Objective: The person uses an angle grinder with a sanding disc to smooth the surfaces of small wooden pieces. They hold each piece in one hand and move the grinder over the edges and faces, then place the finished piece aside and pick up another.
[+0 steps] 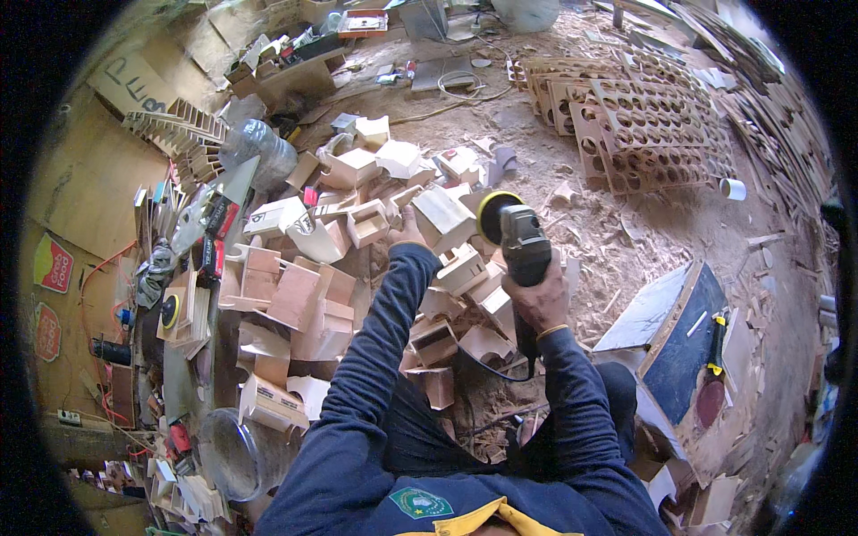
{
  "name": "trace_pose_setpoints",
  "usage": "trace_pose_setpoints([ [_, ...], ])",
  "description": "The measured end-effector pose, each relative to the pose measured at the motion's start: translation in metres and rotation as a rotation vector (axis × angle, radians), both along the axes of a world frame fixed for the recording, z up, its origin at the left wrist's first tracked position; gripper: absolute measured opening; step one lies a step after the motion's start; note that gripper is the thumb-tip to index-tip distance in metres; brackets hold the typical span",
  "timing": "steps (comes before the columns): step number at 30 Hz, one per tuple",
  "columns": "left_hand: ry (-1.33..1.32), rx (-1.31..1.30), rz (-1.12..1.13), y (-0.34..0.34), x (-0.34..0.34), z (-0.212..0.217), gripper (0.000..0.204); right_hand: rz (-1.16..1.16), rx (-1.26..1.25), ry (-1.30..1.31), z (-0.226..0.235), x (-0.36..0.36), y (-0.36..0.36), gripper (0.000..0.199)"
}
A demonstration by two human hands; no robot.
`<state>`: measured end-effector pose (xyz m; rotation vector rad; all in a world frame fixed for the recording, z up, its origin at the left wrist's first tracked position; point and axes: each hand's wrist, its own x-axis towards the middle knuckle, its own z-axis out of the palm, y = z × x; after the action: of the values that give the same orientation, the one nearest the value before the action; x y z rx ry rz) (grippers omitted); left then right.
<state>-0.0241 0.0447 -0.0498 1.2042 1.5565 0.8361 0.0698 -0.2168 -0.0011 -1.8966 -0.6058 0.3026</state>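
Note:
In my right hand (542, 302) is an angle grinder (525, 243), its grip wrapped by my fingers. The grinder's yellow-rimmed round disc (492, 217) faces left, close to the right side of a small wooden box (442, 213). I cannot tell whether disc and box touch. My left hand (407, 229) is closed at the box's left side with the thumb up; its other fingers are hidden. A dark cord (490, 368) runs down from the grinder. Around both hands lies a heap of similar pale wooden boxes, among them an open-fronted one (367, 221).
Stacked wooden panels with round holes (626, 125) stand at the far right. A blue-topped board (684, 344) carrying a yellow-and-black tool (717, 345) is near my right knee. Clear plastic jars (259, 152) and boxes crowd the left. Sawdust and offcuts cover the floor (661, 237).

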Motion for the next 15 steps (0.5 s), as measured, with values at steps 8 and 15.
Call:
trace_pose_setpoints([
  [8, 0.016, 0.316, 0.081, -0.029, 0.011, 0.012, 0.086, 0.162, 0.070, 0.008, -0.011, -0.005, -0.008, 0.070],
  [15, -0.332, 0.524, -0.072, -0.039, 0.007, 0.028, 0.057, 0.007, 0.064, 0.151, -0.014, 0.021, -0.007, 0.069],
])
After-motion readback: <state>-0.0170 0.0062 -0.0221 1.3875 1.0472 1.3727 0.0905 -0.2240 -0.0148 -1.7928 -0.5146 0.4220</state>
